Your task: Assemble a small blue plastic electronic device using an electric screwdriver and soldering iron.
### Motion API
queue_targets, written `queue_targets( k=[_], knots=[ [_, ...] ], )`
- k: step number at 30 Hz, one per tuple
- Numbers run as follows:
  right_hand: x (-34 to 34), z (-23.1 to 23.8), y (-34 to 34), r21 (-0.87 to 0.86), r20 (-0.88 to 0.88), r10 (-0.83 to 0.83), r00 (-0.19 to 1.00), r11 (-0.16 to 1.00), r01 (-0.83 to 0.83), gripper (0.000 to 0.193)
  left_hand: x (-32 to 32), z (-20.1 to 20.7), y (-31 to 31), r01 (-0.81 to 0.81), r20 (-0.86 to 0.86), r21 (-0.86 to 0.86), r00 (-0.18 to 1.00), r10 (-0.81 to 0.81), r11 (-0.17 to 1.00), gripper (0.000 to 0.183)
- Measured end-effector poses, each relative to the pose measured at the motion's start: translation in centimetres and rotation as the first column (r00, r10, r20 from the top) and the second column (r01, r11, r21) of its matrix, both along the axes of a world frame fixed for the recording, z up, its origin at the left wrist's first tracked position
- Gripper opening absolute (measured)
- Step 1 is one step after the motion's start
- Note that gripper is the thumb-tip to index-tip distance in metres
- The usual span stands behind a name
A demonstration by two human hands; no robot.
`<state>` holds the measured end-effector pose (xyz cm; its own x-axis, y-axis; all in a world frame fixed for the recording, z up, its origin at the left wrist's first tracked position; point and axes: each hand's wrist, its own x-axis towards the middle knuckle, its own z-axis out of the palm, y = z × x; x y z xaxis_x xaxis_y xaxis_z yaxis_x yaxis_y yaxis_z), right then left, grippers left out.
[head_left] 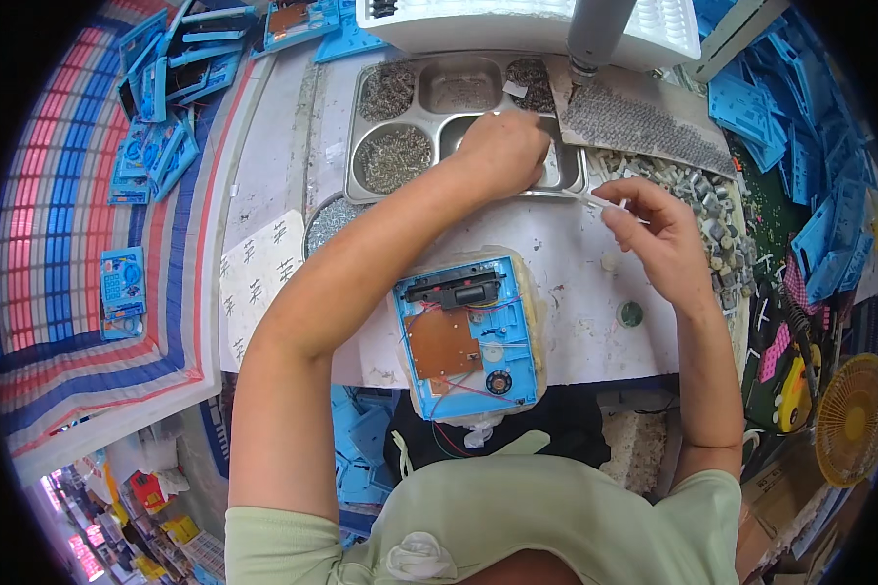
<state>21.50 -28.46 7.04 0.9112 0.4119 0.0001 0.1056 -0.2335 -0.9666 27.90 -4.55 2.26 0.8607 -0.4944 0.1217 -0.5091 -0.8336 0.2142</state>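
Note:
My left hand [505, 154] reaches over a compartment of the metal tray [356, 156]. Its fingers curl downward and their tips are hidden. Just right of the tray, my right hand [661, 239] pinches a thin white piece [600, 201] between thumb and fingers; its exact kind is too small to tell. An opened blue plastic casing [517, 322] lies in front of me on a pale, lumpy pad. Inside it are a brown circuit board [441, 343], a black battery holder [454, 290], a small round speaker [498, 382] and loose wires.
Springs [392, 159] and other small metal parts fill several tray compartments. Right of the tray sit a grey board [644, 127] and a pile of small blocks [707, 205]. A white foam box [527, 29] stands behind. Blue casings [156, 146] lie left; more [819, 224] are stacked right.

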Motion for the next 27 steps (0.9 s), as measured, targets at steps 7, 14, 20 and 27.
queue_targets(
  k=[7, 14, 20, 27],
  knots=[
    [-0.4, -0.3, -1.4, 0.044, 0.001, 0.021, 1.0, 0.999, -0.021, 0.018, 1.2, 0.4, 3.0, -0.28, -0.055, -0.466, 0.956, 0.288, 0.84, 0.018],
    [-1.8, 0.3, -2.0, -0.033, 0.028, 0.05, 0.998, 0.998, -0.049, 0.017, -0.3, 0.1, 1.9, 0.06, 0.036, -0.127, 0.998, -0.056, 0.99, 0.015],
    [-2.2, 0.4, -2.1, 0.002, 0.002, 0.024, 1.0, 1.0, -0.024, 0.018, 1.2, -0.6, 0.2, 0.242, 0.06, 0.049, 0.968, -0.244, 0.969, 0.014],
    [-7.3, 1.0, -2.8, -0.059, 0.188, -0.083, 0.979, 0.994, 0.096, 0.03, -12.1, 7.3, 2.9, -0.316, -0.411, -0.622, 0.911, 0.045, 0.716, 0.007]
  ],
)
